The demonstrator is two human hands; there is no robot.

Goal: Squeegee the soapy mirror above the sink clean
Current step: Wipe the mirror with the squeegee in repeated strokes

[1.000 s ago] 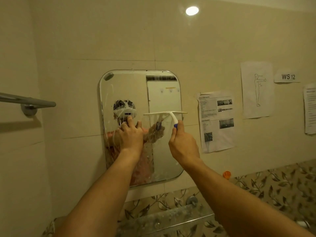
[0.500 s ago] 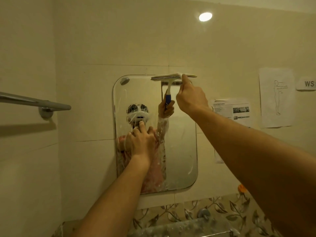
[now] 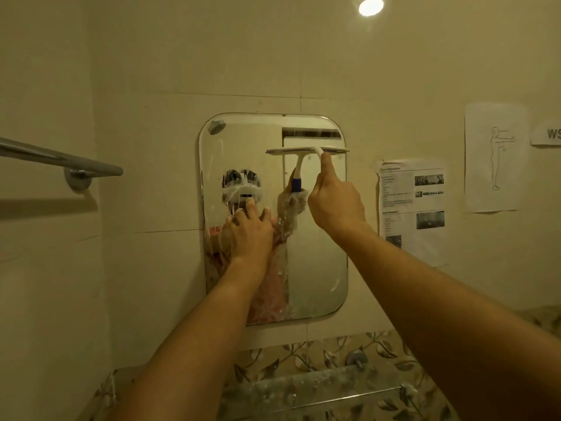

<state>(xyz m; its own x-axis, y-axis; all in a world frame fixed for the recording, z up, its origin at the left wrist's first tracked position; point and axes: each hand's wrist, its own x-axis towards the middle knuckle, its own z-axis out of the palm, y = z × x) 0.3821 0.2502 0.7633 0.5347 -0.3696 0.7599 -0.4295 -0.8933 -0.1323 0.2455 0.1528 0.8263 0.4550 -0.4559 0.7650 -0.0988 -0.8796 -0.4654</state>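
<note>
A rounded rectangular mirror [image 3: 315, 253] hangs on the tiled wall, streaked with soapy film in its middle and lower left. My right hand [image 3: 335, 199] grips a white squeegee [image 3: 306, 151] with a blue handle. Its blade lies flat across the mirror's upper right part, a little below the top edge, and my index finger reaches up to the blade head. My left hand [image 3: 250, 232] presses flat with spread fingers against the left half of the glass.
A metal towel bar [image 3: 60, 161] juts from the left wall. Printed sheets [image 3: 413, 208] and a figure drawing [image 3: 493, 158] are stuck to the wall right of the mirror. Below it are a leaf-patterned tile strip and a glass shelf [image 3: 309, 387].
The squeegee first rose from mid-mirror to the top edge, then slid down a little on the right side. My left hand stayed pressed on the glass.
</note>
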